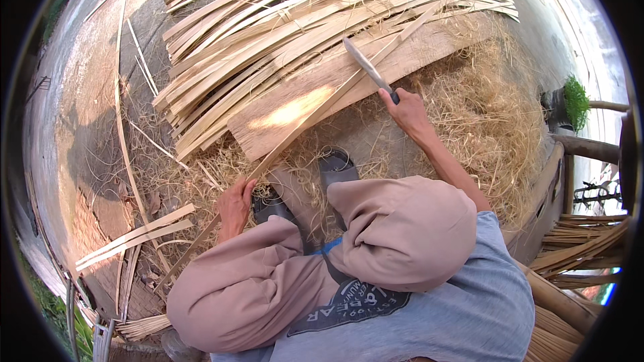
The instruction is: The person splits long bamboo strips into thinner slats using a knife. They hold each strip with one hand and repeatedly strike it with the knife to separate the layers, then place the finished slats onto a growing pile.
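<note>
While our left hand grips a strip over the plank, right hand clasps knife, strip pile behind, shavings around.

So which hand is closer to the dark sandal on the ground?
Left. The left hand grips a bamboo strip right beside the sandal; the right hand holds a knife farther up.
</note>
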Available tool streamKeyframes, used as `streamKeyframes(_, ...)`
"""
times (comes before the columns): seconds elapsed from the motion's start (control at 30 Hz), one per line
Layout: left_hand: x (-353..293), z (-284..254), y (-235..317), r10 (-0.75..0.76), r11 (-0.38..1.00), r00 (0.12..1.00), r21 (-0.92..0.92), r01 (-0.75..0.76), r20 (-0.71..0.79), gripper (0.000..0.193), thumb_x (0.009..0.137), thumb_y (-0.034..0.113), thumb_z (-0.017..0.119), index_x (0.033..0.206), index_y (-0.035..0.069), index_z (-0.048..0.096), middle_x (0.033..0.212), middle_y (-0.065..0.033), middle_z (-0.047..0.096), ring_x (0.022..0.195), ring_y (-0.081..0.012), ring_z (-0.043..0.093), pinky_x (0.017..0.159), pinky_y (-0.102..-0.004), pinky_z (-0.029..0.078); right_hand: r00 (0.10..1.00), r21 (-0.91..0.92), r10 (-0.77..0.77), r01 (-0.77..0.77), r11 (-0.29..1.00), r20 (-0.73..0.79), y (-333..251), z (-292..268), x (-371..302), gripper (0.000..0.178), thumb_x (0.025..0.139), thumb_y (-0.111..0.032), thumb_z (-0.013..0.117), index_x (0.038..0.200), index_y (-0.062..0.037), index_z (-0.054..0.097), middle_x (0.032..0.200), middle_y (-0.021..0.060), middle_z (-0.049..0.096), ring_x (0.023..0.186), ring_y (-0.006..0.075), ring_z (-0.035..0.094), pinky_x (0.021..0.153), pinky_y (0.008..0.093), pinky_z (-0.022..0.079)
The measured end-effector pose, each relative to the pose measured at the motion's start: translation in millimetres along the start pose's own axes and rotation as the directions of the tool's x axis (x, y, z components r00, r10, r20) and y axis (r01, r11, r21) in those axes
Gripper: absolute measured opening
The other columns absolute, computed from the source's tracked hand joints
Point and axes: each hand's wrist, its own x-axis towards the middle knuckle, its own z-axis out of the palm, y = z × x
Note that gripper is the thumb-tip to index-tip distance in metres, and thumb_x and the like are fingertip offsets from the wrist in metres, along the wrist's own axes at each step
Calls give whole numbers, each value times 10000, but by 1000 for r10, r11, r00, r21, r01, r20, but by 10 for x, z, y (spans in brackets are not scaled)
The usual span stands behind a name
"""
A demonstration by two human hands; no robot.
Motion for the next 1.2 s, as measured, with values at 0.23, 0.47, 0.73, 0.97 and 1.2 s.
streamKeyframes(0.23, -99, 186, 52, 95, 989, 983, 125, -75, -157, 273, 1049, 353, 593, 917, 115, 584, 786, -166, 641, 653, -421, 622, 580, -502, 448, 909, -36, -337, 356, 934, 246, -365, 219, -893, 648, 967, -662, 594, 853, -26, 646, 698, 161, 673, 654, 394, 686, 622, 500, 546)
streamKeyframes(0.47, 14, 415, 178, 216, 974, 931, -1, -227, -295, 369, 1024, 268, 648, 1390, 221, 635, 911, -106, 566, 747, -304, 596, 643, -438, 465, 939, 66, 306, -299, 952, -157, 1085, -841, 263, 668, 1003, -621, 578, 685, -33, 596, 568, 71, 549, 515, 214, 531, 500, 422, 410)
streamKeyframes(0.73, -8, 152, 315, 81, 994, 997, -76, -81, 1, 400, 1067, 313, 583, 1455, 222, 618, 844, -171, 465, 741, -341, 522, 704, -449, 443, 927, 16, -277, 282, 959, 252, -516, 608, -1436, 566, 971, -607, 633, 866, -51, 622, 748, 195, 672, 762, 424, 693, 686, 486, 537)
streamKeyframes(0.97, -42, 70, 379, 54, 983, 997, -178, -45, 47, 393, 1085, 360, 539, 1439, 217, 630, 846, -186, 493, 773, -346, 539, 730, -442, 436, 978, 95, 156, -143, 985, -142, 670, -18, -189, 684, 986, -626, 596, 691, -9, 598, 580, 154, 583, 601, 317, 621, 605, 451, 478)
streamKeyframes(1.2, -188, -109, -87, 4, 962, 987, -269, 40, 162, 378, 1095, 311, 541, 1415, 141, 647, 823, -125, 546, 783, -241, 510, 783, -357, 439, 901, -22, -431, 431, 902, -43, 106, 383, -535, 674, 984, -630, 595, 700, -19, 583, 570, 145, 573, 537, 303, 571, 569, 471, 463)
